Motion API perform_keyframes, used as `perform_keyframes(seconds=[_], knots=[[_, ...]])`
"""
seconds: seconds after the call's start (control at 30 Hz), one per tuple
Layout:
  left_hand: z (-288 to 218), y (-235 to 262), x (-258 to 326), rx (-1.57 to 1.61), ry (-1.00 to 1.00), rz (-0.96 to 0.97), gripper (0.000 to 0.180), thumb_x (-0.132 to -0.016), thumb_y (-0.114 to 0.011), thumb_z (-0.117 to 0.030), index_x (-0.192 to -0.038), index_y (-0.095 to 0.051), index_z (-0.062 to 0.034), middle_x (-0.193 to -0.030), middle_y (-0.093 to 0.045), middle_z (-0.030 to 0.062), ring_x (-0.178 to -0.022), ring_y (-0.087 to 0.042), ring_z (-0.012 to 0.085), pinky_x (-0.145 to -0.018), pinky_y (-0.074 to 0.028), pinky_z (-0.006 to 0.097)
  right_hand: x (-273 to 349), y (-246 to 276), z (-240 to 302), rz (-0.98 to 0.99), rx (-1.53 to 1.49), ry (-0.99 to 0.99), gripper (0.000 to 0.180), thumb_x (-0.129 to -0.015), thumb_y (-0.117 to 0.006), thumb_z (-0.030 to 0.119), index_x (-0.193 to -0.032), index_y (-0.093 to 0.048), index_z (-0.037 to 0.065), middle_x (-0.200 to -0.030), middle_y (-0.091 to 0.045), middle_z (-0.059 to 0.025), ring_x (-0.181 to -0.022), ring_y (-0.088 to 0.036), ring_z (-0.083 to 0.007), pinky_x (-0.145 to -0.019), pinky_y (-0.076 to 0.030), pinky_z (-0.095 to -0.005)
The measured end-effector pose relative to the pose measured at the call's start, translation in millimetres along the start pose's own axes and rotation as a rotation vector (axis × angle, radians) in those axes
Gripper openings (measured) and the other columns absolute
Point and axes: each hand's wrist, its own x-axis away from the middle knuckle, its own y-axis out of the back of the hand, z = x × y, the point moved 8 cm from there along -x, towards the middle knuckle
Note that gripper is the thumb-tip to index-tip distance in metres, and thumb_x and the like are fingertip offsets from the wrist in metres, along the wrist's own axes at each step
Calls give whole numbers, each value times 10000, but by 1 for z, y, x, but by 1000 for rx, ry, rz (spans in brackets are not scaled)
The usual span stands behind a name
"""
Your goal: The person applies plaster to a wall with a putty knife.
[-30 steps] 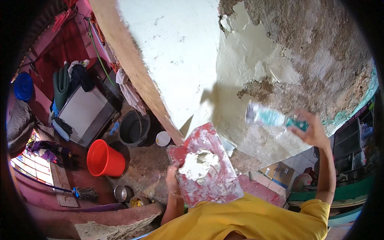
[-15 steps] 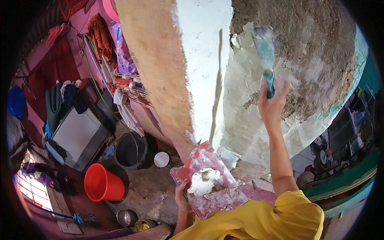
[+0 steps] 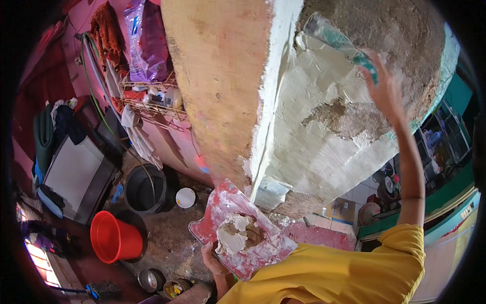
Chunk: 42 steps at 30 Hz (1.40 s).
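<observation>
My right hand (image 3: 383, 91), slightly blurred, grips the green handle of a putty knife (image 3: 335, 39). The knife's wide blade lies against the upper part of the wall, at the border of wet pale plaster (image 3: 304, 137) and rough brown bare wall (image 3: 405, 30). A rough patch still shows through the plaster below the knife. Low in front of me, my left hand (image 3: 214, 261) holds a red, plaster-smeared board (image 3: 218, 196) by its left edge. A lump of white plaster (image 3: 234, 238) sits on the board. The fingers beneath the board are partly hidden.
A white-edged corner (image 3: 263, 116) divides the plastered wall from a tan wall face (image 3: 215, 76). At lower left stand a red bucket (image 3: 116, 238), a black bucket (image 3: 146, 188) and a white lid-like round (image 3: 186, 197). A wire rack (image 3: 157, 114) hangs at left; shelves with kitchenware (image 3: 435, 137) stand right.
My right hand has moved right, and the knife has tilted so its blade points up-left. Fresh plaster covers more of the upper wall. The view has shifted, with the board now further left.
</observation>
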Motion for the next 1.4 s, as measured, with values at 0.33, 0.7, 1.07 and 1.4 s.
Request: perform_keyframes(seconds=[0.33, 0.7, 1.07, 1.4], knots=[[-20, -22, -3, -2, -41, 118, 278, -806, -474, -268, -924, -537, -25, -915, -552, 78, -845, -533, 181, -775, -423, 319, 97, -117, 82, -401, -420, -392, 272, -836, -507, 81, -1065, -423, -40, -786, -576, -160, -581, -569, -261, -504, -426, -328], [-42, 76, -7, 0, -290, -135, 374, -765, -464, -271, -990, -538, 19, -961, -587, 109, -875, -560, 222, -789, -441, 334, 16, 7, -6, -240, 285, -34, 299, -783, -594, 193, -1078, -558, 173, -862, -597, -108, -749, -565, -275, -706, -419, -389], [-32, 73, -14, -83, -491, -208, 343, -869, -372, -294, -980, -518, -4, -943, -556, 102, -874, -532, 191, -781, -431, 337, -30, 21, 32, 52, 414, 409, 266, -773, -580, 151, -1039, -574, 145, -819, -592, -57, -792, -533, -212, -828, -351, -361], [-10, 76, -20, 40, -467, -106, 393, -859, -361, -323, -999, -516, 10, -998, -550, 112, -899, -527, 210, -781, -426, 349, -33, 5, 8, 78, 293, 215, 282, -778, -582, 194, -1055, -554, 152, -783, -597, -91, -699, -580, -268, -564, -457, -361]])
